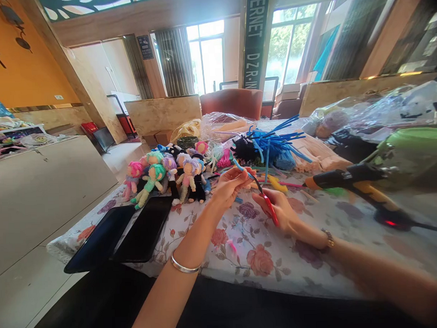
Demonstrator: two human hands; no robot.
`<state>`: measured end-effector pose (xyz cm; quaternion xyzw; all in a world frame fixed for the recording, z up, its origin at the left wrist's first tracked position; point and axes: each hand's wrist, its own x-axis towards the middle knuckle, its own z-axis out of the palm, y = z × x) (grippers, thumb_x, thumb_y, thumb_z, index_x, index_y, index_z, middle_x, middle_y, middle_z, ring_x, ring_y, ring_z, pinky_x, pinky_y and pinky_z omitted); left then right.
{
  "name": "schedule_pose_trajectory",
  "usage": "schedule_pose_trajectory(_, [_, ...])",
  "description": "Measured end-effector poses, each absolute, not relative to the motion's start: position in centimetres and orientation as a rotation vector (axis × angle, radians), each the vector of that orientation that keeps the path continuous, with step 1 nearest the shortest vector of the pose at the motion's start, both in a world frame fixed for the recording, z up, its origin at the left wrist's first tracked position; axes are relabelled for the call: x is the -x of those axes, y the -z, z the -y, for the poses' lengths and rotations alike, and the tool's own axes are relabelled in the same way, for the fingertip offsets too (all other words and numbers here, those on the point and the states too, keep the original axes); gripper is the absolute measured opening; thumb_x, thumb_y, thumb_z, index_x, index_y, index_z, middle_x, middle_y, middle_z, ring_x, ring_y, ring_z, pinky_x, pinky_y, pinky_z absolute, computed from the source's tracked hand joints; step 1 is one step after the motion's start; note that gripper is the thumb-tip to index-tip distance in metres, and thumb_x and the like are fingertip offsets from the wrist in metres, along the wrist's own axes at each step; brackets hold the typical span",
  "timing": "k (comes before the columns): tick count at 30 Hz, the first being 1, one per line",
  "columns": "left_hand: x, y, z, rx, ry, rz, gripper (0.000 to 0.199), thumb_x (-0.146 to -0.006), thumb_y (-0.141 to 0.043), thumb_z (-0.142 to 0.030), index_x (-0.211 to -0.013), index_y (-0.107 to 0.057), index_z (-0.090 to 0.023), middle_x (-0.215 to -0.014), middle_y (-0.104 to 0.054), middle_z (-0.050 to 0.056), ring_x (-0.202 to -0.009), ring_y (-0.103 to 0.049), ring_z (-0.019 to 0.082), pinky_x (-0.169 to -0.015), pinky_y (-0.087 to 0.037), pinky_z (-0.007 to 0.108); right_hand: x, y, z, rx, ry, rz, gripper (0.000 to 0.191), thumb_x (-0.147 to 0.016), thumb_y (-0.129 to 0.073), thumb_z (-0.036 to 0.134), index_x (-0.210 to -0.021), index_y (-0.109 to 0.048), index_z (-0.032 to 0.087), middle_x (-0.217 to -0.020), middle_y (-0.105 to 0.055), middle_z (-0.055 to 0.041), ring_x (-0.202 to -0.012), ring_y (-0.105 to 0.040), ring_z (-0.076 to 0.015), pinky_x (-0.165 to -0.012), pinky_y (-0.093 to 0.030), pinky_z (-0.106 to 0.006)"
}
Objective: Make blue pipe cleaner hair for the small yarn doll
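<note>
Because the dark blades of the red scissors [271, 210] sit so close to the left hand [229, 186], a slip or a sudden squeeze could nick a fingertip. If the pinch is loose, the fuzzy blue stem [237, 164] could twist or bend away from the blades, leaving a ragged or misplaced cut. The glue gun [343, 178] lies to the right with its nozzle pointing towards the right hand [283, 212] — if it is hot, a careless sweep of that hand could bring a burn.

The blue stem is held above the tabletop [221, 252], its upper end sticking out past the pinched left fingers and its lower part slanting towards the scissors. The left fingers press together on it; the right fingers are closed round the scissor handles. Whether the blades touch the stem, I cannot tell.
</note>
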<state>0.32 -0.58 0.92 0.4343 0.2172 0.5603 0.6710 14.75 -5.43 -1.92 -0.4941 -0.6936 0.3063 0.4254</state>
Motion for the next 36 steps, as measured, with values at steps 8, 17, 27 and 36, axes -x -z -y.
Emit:
schedule_pose_trajectory(8, [-0.33,-0.97,0.52,-0.976,-1.273,-0.477,0.02,-0.058,-0.081,-0.022,-0.07,-0.067,-0.013,-0.082,-0.072,0.005,-0.092,-0.069,0.022,-0.093,-0.051,0.035,-14.56,1.63,5.52,1.151,-0.802,1.743,0.049,-0.08,-0.044,0.065,-0.063,-0.036,0.019,-0.056,-0.041,0.0027,-0.054,-0.035,-0.0106,-0.051,-0.028,-0.025])
schedule_pose_trajectory(17, [-0.35,-0.97,0.58,-0.938,-1.271,-0.47,0.02,-0.057,-0.081,-0.019,-0.069,-0.067,-0.012,-0.077,-0.071,0.003,-0.086,-0.069,0.02,-0.092,-0.051,0.034,-14.69,1.71,5.59,1.183,-0.777,1.751,0.051,-0.08,-0.043,0.067,-0.062,-0.035,0.019,-0.056,-0.038,0.0028,-0.054,-0.032,-0.0101,-0.052,-0.025,-0.025])
schedule_pose_trajectory(27, [-0.37,-0.91,0.5,-0.917,-1.26,-0.473,0.014,-0.06,-0.078,-0.013,-0.067,-0.066,-0.012,-0.076,-0.07,0.003,-0.078,-0.069,0.015,-0.084,-0.053,0.028,-14.71,2.22,5.3,1.194,-0.773,1.745,0.05,-0.08,-0.042,0.066,-0.062,-0.033,0.02,-0.055,-0.038,0.0023,-0.054,-0.032,-0.0103,-0.049,-0.024,-0.025])
schedule_pose_trajectory(36, [-0.41,-0.76,0.41,-0.943,-1.29,-0.45,0.018,-0.056,-0.08,-0.01,-0.067,-0.066,-0.014,-0.078,-0.07,0.0,-0.074,-0.068,0.012,-0.081,-0.054,0.027,-14.6,1.76,5.6,1.209,-0.751,1.739,0.05,-0.077,-0.045,0.065,-0.06,-0.033,0.02,-0.056,-0.035,0.0028,-0.053,-0.029,-0.0092,-0.048,-0.022,-0.024])
